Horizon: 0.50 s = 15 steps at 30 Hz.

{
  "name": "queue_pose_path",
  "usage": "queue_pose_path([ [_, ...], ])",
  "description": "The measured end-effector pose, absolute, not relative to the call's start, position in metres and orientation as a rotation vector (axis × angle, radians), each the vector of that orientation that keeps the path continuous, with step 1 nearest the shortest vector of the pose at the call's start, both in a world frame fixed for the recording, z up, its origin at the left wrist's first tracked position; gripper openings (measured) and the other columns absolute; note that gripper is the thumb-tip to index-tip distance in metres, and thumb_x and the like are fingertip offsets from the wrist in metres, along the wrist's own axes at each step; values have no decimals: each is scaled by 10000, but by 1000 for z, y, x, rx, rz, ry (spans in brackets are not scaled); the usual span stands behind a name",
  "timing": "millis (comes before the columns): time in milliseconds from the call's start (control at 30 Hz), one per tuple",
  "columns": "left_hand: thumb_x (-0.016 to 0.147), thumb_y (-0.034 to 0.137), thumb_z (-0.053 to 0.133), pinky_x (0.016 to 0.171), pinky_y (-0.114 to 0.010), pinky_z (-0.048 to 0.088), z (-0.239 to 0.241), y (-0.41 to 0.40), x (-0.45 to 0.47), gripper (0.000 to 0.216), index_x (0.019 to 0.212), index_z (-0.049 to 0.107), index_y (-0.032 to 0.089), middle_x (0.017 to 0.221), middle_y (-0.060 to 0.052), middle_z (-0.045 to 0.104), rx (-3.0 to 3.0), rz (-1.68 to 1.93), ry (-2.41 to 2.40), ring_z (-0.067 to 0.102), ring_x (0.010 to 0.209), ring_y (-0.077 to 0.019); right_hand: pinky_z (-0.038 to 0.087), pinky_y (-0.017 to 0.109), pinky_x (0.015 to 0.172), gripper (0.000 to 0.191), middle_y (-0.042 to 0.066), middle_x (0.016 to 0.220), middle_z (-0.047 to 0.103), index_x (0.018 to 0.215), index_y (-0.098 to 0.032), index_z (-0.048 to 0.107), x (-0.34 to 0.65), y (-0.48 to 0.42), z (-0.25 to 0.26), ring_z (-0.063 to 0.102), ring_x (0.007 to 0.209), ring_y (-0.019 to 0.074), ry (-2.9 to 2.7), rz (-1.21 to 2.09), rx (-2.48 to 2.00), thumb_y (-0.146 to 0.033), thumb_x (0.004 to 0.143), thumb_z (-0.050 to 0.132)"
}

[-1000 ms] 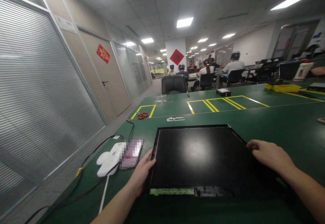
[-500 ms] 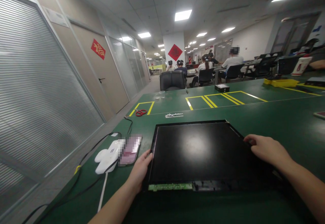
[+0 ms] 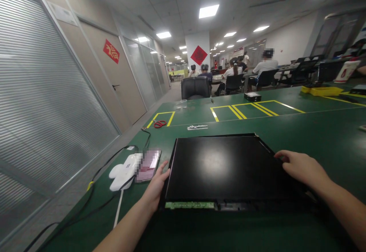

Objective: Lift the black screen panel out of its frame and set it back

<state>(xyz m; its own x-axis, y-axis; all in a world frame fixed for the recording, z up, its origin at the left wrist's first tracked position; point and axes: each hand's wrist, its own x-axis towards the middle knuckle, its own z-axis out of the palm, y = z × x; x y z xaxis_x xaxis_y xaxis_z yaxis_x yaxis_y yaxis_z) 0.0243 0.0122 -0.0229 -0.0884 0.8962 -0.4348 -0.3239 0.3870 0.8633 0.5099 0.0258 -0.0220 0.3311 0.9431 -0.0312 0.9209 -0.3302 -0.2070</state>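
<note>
A black flat display panel [image 3: 220, 168] lies on the green table [image 3: 314, 130] right in front of me, with a green circuit strip [image 3: 190, 205] along its near edge. My left hand [image 3: 156, 187] grips the panel's left edge, fingers curled under it. My right hand [image 3: 303, 168] holds the panel's right edge, fingers bent over the rim. The panel's near edge looks slightly raised off the table.
A phone [image 3: 148, 164] and a white power strip [image 3: 124, 172] with cables lie left of the panel. Red scissors [image 3: 160, 123] and small white parts [image 3: 197, 127] lie further back, among yellow tape boxes. A yellow tray [image 3: 321, 90] stands far right. Several people sit at desks behind.
The panel has tilted flatter and shifted slightly while both hands keep hold of its edges. The view has moved a little.
</note>
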Motion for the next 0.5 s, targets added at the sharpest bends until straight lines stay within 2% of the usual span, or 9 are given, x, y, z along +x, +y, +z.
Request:
queue_pose_path([
  [100,904,230,774,556,-301,595,-21,11,25,947,1665,216,314,916,-66,815,640,1127,1297,767,568,-225,502,360,734,502,77,1145,788,1175,-289,782,511,26,-24,723,982,292,-1723,202,-2430,-196,753,526],
  [233,894,199,779,560,-296,600,-17,9,27,976,1673,206,333,865,-44,806,669,1122,1267,771,582,-226,489,346,719,482,84,1149,783,1187,-280,777,509,25,-23,723,986,284,-1733,202,-2434,-211,784,522],
  [400,886,132,765,582,-302,614,-22,12,25,883,1641,336,289,807,-41,807,655,1126,1226,780,613,-230,493,363,745,475,81,1161,780,1203,-269,768,507,26,-20,719,1008,297,-1735,224,-2434,-219,811,504],
  [500,867,178,800,561,-290,598,-30,16,23,777,1570,474,235,828,-66,819,670,1128,1265,784,630,-242,500,363,734,478,69,1140,783,1200,-270,767,507,27,-22,722,987,294,-1729,220,-2432,-219,807,501],
])
